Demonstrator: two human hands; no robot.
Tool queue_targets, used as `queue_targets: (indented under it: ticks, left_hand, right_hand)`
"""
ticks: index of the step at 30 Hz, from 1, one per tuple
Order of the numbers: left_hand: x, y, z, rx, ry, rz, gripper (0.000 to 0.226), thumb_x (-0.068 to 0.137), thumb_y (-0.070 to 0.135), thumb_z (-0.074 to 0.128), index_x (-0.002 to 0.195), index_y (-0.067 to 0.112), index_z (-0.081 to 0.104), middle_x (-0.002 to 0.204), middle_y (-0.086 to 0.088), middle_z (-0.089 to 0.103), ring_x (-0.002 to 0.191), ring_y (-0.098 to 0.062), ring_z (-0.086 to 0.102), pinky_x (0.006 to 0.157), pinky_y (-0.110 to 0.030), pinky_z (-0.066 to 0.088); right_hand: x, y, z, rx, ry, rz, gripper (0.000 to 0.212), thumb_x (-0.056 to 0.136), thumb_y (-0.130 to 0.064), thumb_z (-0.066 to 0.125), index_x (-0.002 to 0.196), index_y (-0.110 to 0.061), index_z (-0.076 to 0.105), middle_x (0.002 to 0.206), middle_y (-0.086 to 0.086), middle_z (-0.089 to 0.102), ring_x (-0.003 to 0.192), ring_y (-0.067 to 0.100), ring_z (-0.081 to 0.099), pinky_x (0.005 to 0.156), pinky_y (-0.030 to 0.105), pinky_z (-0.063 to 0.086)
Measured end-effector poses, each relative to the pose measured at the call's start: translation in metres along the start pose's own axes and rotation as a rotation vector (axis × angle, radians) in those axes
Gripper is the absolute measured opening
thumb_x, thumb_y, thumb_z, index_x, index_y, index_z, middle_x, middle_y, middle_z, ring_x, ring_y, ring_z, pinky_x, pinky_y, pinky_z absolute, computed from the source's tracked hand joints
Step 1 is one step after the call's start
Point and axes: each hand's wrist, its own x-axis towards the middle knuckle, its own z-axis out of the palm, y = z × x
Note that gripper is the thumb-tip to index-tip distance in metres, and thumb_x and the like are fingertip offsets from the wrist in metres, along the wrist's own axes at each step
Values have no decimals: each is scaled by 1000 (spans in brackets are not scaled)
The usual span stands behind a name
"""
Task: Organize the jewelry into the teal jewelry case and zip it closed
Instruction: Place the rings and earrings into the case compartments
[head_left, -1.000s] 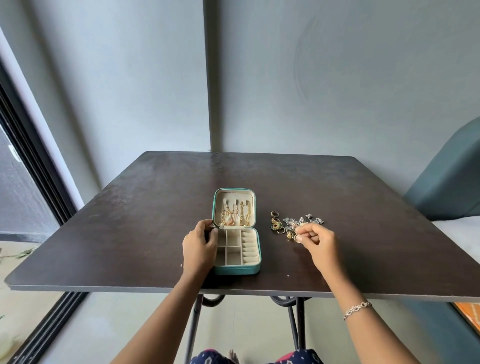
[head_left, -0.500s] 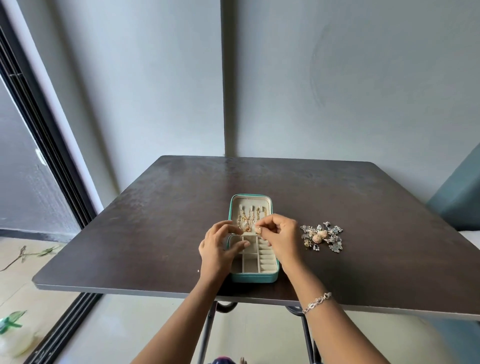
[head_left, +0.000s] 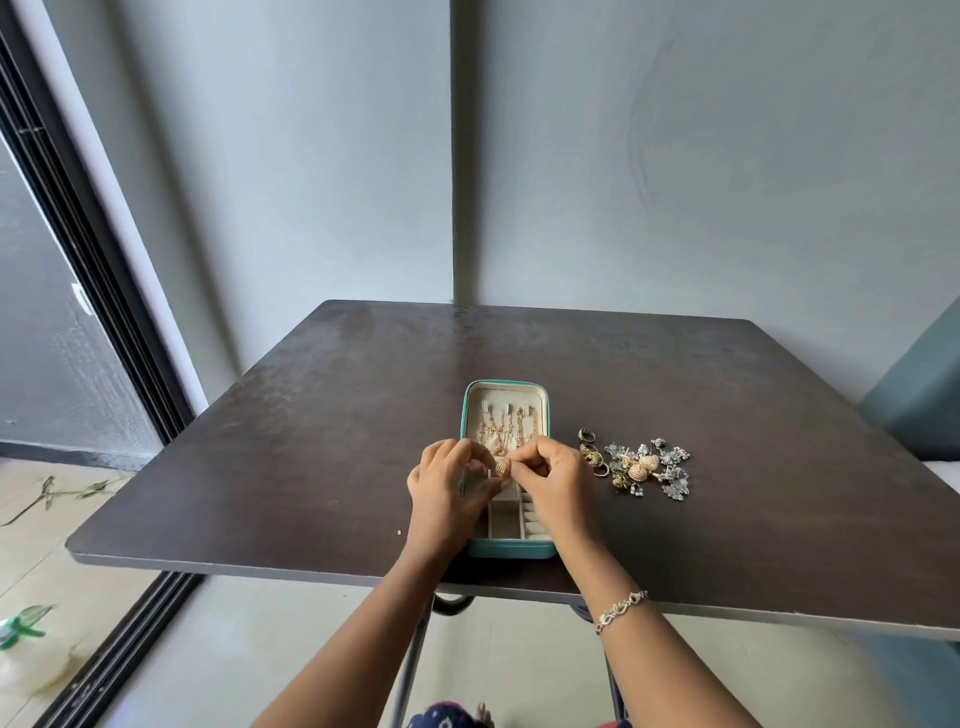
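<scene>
A dark table (head_left: 311, 441) bears the open teal jewelry case (head_left: 511, 548) near its front edge, loose jewelry (head_left: 644, 465) beside it.

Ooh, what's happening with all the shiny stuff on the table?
A person is packing jewelry into an open teal jewelry case on the dark table. Both grips, left hand and right hand, pinch a small gold piece above its compartments. Gold chains hang in the lid. Rings and a sparkly pile wait on the table to the right, and the case is not zipped yet.
</scene>
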Motion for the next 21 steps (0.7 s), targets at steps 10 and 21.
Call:
queue_targets:
  ticks: [10, 21]
  left_hand:
    - [1, -2, 1, 4, 24, 48, 16, 73, 31, 60, 79, 16, 58, 81, 17, 55, 84, -12, 52, 78, -52, 47]
    - [2, -1, 2, 13, 9, 43, 12, 71, 26, 58, 76, 15, 60, 79, 16, 55, 83, -14, 53, 79, -50, 46]
  right_hand:
    - [-1, 1, -9, 43, -152, 32, 10, 74, -2, 71, 82, -8, 71, 75, -5, 66, 66, 2, 59, 64, 12, 47]
    - [11, -14, -27, -189, -265, -248, 17, 73, -5, 73, 89, -12, 74, 84, 2, 67, 75, 6, 57, 68, 8, 41]
